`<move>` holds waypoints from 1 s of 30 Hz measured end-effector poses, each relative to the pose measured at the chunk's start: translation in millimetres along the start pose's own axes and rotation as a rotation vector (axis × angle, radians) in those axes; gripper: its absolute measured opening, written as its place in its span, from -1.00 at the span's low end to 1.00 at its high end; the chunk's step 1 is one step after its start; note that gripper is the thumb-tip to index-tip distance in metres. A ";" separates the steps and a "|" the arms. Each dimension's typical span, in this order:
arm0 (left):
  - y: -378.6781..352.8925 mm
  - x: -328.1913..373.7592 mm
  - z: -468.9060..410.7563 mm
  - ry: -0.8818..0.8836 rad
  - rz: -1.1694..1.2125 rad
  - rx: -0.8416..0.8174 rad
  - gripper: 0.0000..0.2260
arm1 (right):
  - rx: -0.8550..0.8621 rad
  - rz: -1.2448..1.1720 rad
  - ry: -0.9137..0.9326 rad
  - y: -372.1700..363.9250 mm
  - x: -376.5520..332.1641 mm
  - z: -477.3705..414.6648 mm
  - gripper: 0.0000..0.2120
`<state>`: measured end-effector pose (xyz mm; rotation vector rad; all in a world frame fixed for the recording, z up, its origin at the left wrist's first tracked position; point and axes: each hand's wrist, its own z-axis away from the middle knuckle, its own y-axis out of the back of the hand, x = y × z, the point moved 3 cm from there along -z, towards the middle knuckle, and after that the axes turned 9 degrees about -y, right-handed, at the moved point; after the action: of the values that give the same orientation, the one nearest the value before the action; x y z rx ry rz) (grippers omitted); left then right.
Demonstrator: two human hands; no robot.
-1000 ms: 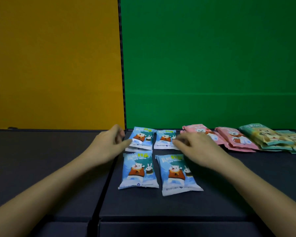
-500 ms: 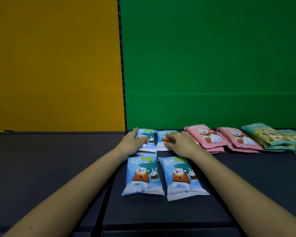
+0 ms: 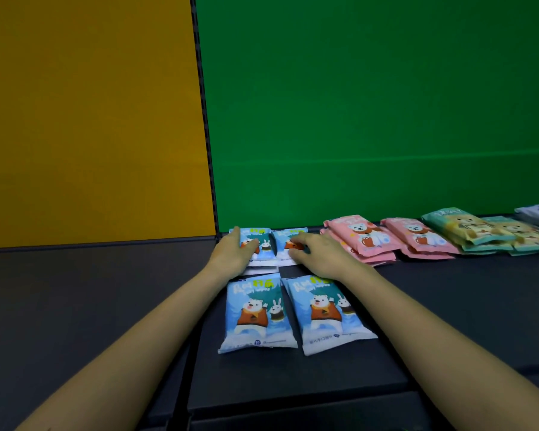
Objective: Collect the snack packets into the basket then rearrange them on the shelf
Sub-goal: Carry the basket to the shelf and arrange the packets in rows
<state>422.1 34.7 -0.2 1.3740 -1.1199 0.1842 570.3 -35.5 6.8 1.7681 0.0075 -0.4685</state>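
On the shelf (image 3: 448, 306), two near packets (image 3: 259, 315) lie before two far packets (image 3: 266, 244), stacked packets (image 3: 417, 236) to their right

This looks like a shop display, or a mock-up of one. A dark, flat shelf (image 3: 106, 306) runs the full width of the view. Behind it stand plain upright panels, an orange panel (image 3: 91, 119) and a green panel (image 3: 371, 104), which meet at a black strip (image 3: 204, 119) dotted with small holes, like the uprights of shop shelving. On the shelf lie blue snack packets (image 3: 257, 315), pink packets (image 3: 361, 236) and green packets (image 3: 461, 227), grouped by colour in neat side-by-side stacks like stock on sale.
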 end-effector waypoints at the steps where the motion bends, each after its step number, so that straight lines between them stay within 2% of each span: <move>1: 1.4 -1.3 -0.2 -0.005 -0.070 0.006 -0.44 | 0.010 -0.004 0.002 2.2 -1.3 2.1 -0.64; 4: 9.5 0.0 1.3 -0.043 -0.272 0.099 -0.47 | 0.067 0.005 0.025 17.3 -2.1 11.1 -0.65; 8: 23.3 27.2 7.5 -0.227 -0.433 0.265 -0.62 | 0.221 -0.053 0.021 55.5 24.6 24.4 -0.72; 11: 17.6 58.3 10.0 -0.318 -0.436 0.215 -0.73 | 0.301 -0.053 -0.071 84.7 68.3 29.8 -0.74; 15: -10.2 107.6 9.5 -0.382 -0.443 0.171 -0.73 | 0.284 -0.031 -0.227 105.8 131.8 26.5 -0.70; 18: -43.1 131.8 -4.1 -0.305 -0.432 0.061 -0.69 | 0.208 0.065 -0.286 103.6 168.3 20.6 -0.63; 21: -76.9 143.6 -23.8 -0.211 -0.500 -0.039 -0.49 | 0.151 0.138 -0.279 96.1 190.3 15.6 -0.60; 26: -113.6 149.4 -40.6 -0.030 -0.611 0.034 -0.24 | 0.119 0.131 -0.283 81.1 199.7 7.6 -0.42; 30: -124.5 148.9 -51.2 0.090 -0.531 0.073 -0.20 | 0.111 0.033 -0.277 79.3 202.4 2.5 -0.37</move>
<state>610.0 -28.3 31.7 1.6624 -0.6489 -0.0987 775.3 -107.3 16.6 1.7946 -0.2467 -0.6977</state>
